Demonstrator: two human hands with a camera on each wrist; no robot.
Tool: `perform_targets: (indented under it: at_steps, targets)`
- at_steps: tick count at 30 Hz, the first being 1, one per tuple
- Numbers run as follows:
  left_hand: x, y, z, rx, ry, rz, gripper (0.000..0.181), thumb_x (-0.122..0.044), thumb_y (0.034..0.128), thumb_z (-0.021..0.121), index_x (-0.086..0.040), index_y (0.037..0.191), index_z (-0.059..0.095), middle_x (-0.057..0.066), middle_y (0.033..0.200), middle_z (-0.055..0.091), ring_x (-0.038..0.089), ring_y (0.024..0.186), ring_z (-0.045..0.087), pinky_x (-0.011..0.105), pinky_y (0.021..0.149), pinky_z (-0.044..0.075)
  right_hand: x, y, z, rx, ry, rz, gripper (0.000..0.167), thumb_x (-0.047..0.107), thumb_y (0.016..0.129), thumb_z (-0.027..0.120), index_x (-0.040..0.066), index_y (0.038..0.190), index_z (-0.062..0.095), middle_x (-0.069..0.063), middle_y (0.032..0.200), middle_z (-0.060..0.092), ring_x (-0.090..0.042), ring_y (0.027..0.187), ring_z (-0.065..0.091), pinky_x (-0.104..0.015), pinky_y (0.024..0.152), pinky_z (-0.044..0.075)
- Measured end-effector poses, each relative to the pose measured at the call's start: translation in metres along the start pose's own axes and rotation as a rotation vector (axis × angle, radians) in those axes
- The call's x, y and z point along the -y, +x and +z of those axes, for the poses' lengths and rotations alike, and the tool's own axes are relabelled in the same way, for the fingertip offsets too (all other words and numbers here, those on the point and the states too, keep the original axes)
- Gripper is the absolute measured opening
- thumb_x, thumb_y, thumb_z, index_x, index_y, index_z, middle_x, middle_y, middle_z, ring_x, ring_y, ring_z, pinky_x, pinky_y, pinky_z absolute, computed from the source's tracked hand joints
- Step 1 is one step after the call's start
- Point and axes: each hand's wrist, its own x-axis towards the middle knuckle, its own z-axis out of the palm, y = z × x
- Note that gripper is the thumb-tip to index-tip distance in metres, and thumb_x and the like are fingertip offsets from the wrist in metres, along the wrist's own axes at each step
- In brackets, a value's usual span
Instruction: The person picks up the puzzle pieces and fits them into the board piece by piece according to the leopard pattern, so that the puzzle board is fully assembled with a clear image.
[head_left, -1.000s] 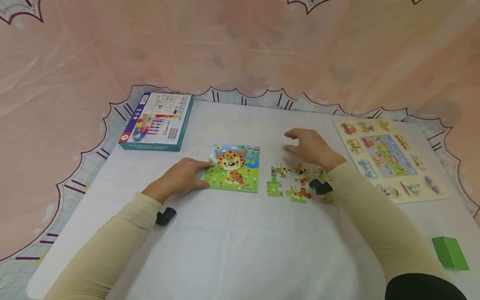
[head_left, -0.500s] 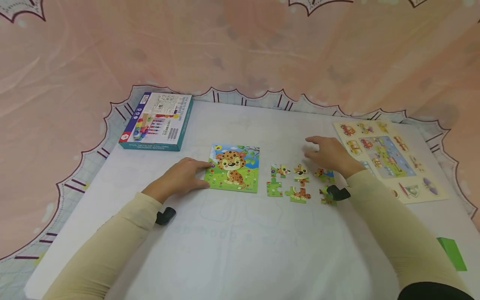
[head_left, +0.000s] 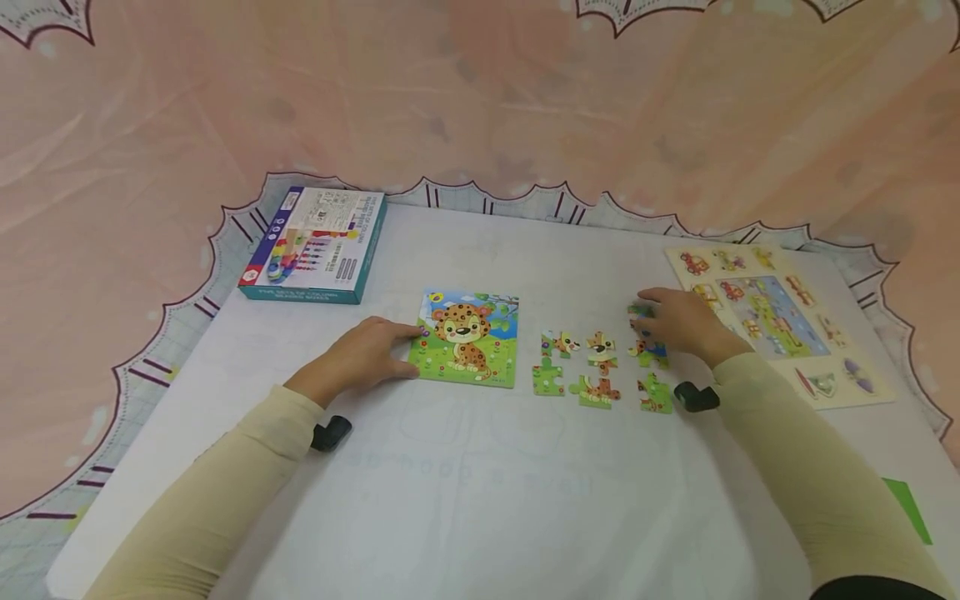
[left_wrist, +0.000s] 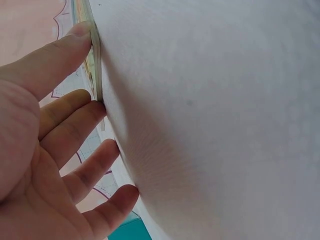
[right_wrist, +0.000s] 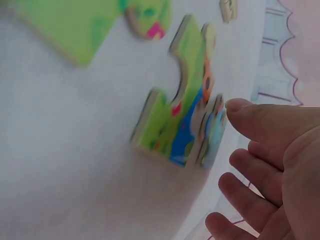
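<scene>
A leopard picture puzzle board (head_left: 467, 337) lies flat on the white table. My left hand (head_left: 362, 354) rests at its left side, thumb and fingertips against the edge, as the left wrist view also shows. To the right lie several loose puzzle pieces, among them a green corner piece (head_left: 549, 377), a leopard face piece (head_left: 602, 350) and a green-and-blue piece (right_wrist: 175, 125). My right hand (head_left: 686, 321) is over the back right piece (head_left: 640, 312), partly hiding it. In the right wrist view, its thumb is close to that piece (right_wrist: 214, 132); contact is unclear.
At the back left stands a flat toy box (head_left: 315, 242) with teal sides. A cream board with vehicle pictures (head_left: 765, 317) lies at the right, partly behind the right arm. A green block (head_left: 907, 506) shows at the right edge. A patterned curtain (head_left: 480, 100) hangs behind.
My right hand has moved right and toward me, and the back right puzzle piece now shows beneath its fingers. The left hand has stayed at the leopard board.
</scene>
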Motion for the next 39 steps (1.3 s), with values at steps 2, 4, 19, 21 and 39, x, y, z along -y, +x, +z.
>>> perform_targets:
  at_steps: [2,4,19,21,39]
  targets:
    - [0.000,0.000,0.001,-0.002,-0.001,0.002,0.065,-0.029,0.0879,0.078,-0.010,0.145,0.054,0.019,0.145,0.051,0.039,0.136,0.040,0.055,0.114,0.032,-0.003,-0.001,0.001,0.005,-0.013,0.002,0.057,0.028,0.098,0.063,-0.008,0.141,0.050,-0.029,0.141,0.050,-0.050,0.130,0.044,-0.063,0.108,0.034]
    - [0.000,-0.001,0.001,-0.004,-0.001,0.004,0.065,-0.028,0.0879,0.078,-0.010,0.145,0.054,0.018,0.145,0.052,0.039,0.136,0.040,0.054,0.114,0.032,-0.005,-0.002,0.001,0.012,-0.006,0.013,0.059,0.030,0.098,0.062,-0.008,0.142,0.049,-0.030,0.142,0.049,-0.051,0.132,0.042,-0.064,0.108,0.034]
    - [0.000,-0.001,0.001,-0.008,-0.003,0.005,0.065,-0.028,0.0876,0.078,-0.010,0.145,0.055,0.018,0.145,0.052,0.039,0.136,0.040,0.054,0.114,0.032,-0.018,-0.007,0.001,0.021,0.063,0.041,0.053,0.026,0.098,0.058,-0.006,0.139,0.052,-0.031,0.141,0.050,-0.053,0.133,0.039,-0.065,0.110,0.030]
    - [0.000,-0.001,0.001,-0.008,-0.003,0.005,0.065,-0.028,0.0876,0.078,-0.010,0.145,0.055,0.018,0.145,0.052,0.039,0.136,0.040,0.054,0.114,0.032,-0.018,-0.007,0.001,0.021,0.070,0.040,0.052,0.025,0.097,0.059,-0.005,0.139,0.053,-0.030,0.140,0.051,-0.053,0.132,0.040,-0.065,0.109,0.030]
    - [0.000,-0.001,0.000,0.001,-0.001,-0.006,0.066,-0.028,0.0881,0.078,-0.010,0.146,0.053,0.018,0.145,0.051,0.039,0.137,0.039,0.055,0.114,0.031,-0.019,-0.008,0.001,0.045,0.057,0.024,0.059,0.031,0.096,0.065,-0.003,0.142,0.050,-0.030,0.142,0.048,-0.051,0.132,0.040,-0.066,0.109,0.030]
